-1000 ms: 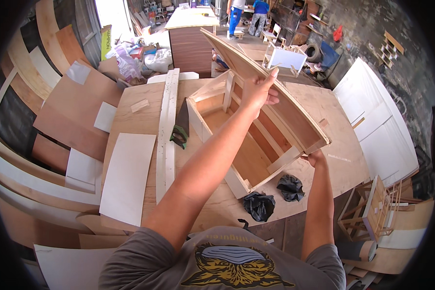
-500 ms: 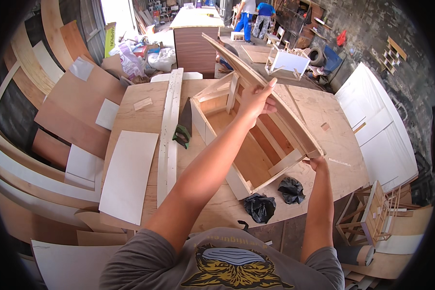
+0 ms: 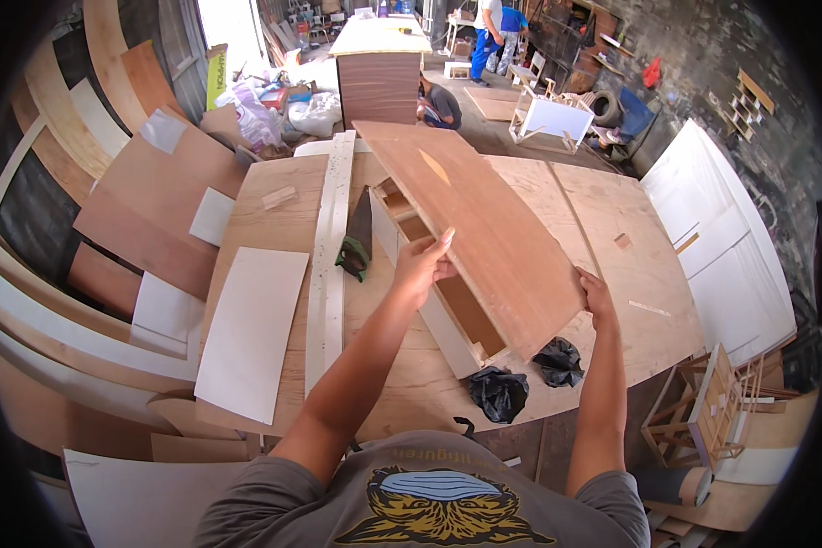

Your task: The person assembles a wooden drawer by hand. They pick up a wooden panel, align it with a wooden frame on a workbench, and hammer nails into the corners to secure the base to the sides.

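Between the fingers, brown panel.

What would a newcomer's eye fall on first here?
The large brown wooden panel mid-picture comes first, its left edge in the left hand and its right edge in the right hand, over an open wooden box. Next, two crumpled black plastic bags lie by the box's near end, and a green-handled saw lies left of the box.

box on worktop | panel over box | saw left of box | bags before box | sheet left of strip
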{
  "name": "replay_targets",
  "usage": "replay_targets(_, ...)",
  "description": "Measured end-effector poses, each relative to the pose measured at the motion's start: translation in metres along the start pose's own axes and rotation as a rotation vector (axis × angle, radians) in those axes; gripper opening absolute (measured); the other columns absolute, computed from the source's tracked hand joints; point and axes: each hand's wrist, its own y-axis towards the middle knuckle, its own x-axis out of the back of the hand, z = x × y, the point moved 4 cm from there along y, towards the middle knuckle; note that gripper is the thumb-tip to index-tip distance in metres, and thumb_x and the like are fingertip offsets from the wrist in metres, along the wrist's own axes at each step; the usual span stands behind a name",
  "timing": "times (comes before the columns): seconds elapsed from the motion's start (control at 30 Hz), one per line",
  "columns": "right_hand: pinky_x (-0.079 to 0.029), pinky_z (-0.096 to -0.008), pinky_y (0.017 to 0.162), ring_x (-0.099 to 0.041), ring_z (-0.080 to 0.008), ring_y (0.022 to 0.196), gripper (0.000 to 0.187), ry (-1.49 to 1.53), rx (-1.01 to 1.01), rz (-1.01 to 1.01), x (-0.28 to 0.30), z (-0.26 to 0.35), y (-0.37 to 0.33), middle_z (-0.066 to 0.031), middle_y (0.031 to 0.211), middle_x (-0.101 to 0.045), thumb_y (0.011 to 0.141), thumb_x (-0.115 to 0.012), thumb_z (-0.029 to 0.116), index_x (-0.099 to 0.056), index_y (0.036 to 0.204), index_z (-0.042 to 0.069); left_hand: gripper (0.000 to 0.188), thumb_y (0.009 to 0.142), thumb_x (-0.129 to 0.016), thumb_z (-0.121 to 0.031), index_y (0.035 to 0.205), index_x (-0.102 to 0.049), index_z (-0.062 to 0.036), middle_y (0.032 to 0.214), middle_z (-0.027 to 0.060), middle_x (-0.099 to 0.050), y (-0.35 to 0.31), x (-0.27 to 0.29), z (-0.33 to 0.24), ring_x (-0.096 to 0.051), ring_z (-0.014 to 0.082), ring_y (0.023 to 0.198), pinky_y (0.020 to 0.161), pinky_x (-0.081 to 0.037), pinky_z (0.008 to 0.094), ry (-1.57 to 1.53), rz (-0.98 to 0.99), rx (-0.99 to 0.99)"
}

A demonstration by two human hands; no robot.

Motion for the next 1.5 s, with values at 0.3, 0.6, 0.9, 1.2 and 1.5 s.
replay_targets(0.3,-0.052,-0.0291,0.092,-0.064,-0.0145,0.111,0.04,-0.062,0.264,-0.082,0.004,-0.029,0.022,-0.0073,0.127,-0.068,0.102,-0.05,0.011,-0.059,0.14,0.006,0.042,0.096,-0.071,-0.038,0.113,-0.063,-0.0002,0.094,0.0102,-0.072,-0.019,0.062,0.08,-0.072,0.0191,0.079,0.075,-0.06,0.0329,-0.037,-0.133,0.108)
replay_targets(0.6,-0.045,-0.0322,0.105,-0.061,-0.0195,0.12,0.037,-0.066,0.308,-0.13,-0.011,-0.01,-0.001,-0.0118,0.13,-0.067,0.099,-0.053,0.008,-0.061,0.135,0.002,0.039,0.1,-0.066,-0.031,0.123,-0.064,-0.0004,0.095,0.0068,-0.072,-0.004,0.102,0.157,-0.071,0.0179,0.076,0.071,-0.06,0.0323,0.009,-0.203,0.181)
replay_targets(0.9,-0.047,-0.0356,0.104,-0.063,-0.0265,0.121,0.038,-0.24,0.379,-0.214,-0.007,-0.02,0.001,-0.0173,0.129,-0.067,0.099,-0.055,0.01,-0.06,0.135,0.001,0.042,0.098,-0.068,-0.033,0.129,-0.062,-0.0055,0.097,0.0053,-0.071,0.003,0.101,0.196,-0.071,0.018,0.075,0.07,-0.061,0.0329,0.021,-0.258,0.293)
replay_targets(1.2,-0.048,-0.0364,0.102,-0.064,-0.0286,0.12,0.036,-0.227,0.406,-0.227,-0.007,-0.024,0.003,-0.0188,0.128,-0.067,0.099,-0.056,0.014,-0.062,0.133,0.003,0.044,0.096,-0.071,-0.033,0.124,-0.062,-0.0003,0.098,0.0081,-0.072,0.006,0.1,0.197,-0.071,0.019,0.078,0.074,-0.06,0.0324,-0.037,-0.27,0.29)
replay_targets(1.5,-0.046,-0.0364,0.104,-0.063,-0.0264,0.121,0.036,-0.188,0.366,-0.205,-0.012,-0.008,-0.011,-0.0164,0.128,-0.067,0.099,-0.054,0.009,-0.062,0.133,0.003,0.044,0.098,-0.067,-0.042,0.12,-0.063,-0.0047,0.111,0.0063,-0.068,0.004,0.096,0.207,-0.064,0.02,0.097,0.086,-0.052,0.0356,-0.287,-0.208,0.372)
